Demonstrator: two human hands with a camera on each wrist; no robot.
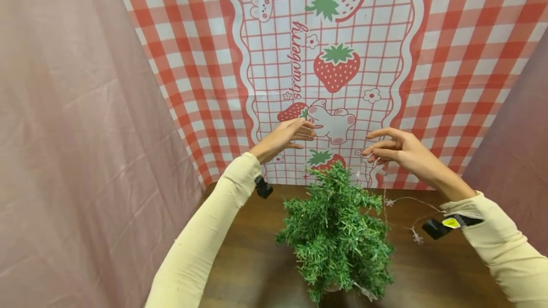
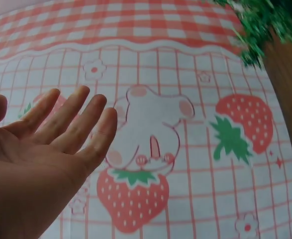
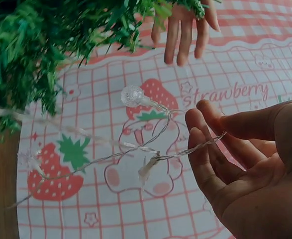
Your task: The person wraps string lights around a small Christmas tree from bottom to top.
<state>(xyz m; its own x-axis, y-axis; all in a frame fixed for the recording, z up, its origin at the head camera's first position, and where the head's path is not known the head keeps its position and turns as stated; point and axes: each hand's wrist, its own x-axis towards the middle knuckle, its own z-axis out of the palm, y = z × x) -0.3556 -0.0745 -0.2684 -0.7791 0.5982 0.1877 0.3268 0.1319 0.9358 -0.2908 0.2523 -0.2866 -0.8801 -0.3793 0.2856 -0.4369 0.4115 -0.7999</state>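
A small green artificial Christmas tree [image 1: 338,232] stands on the brown table, below and between both hands. My right hand [image 1: 404,151], at the right above the tree, pinches the thin clear wire of a string of fairy lights [image 3: 132,96] between thumb and fingers. From that grip the wire hangs toward the tree in the right wrist view, with clear bulbs along it. On the far left side of the tree my left hand [image 1: 284,139] is raised in the air, its fingers extended and holding nothing. Its palm [image 2: 41,164] shows in the left wrist view.
More of the light string [image 1: 416,235] trails over the wooden table [image 1: 244,241] to the right of the tree. Behind stands a red-and-white checked cloth [image 1: 192,61] printed with strawberries. Pink curtains [image 1: 77,132] hang at the sides.
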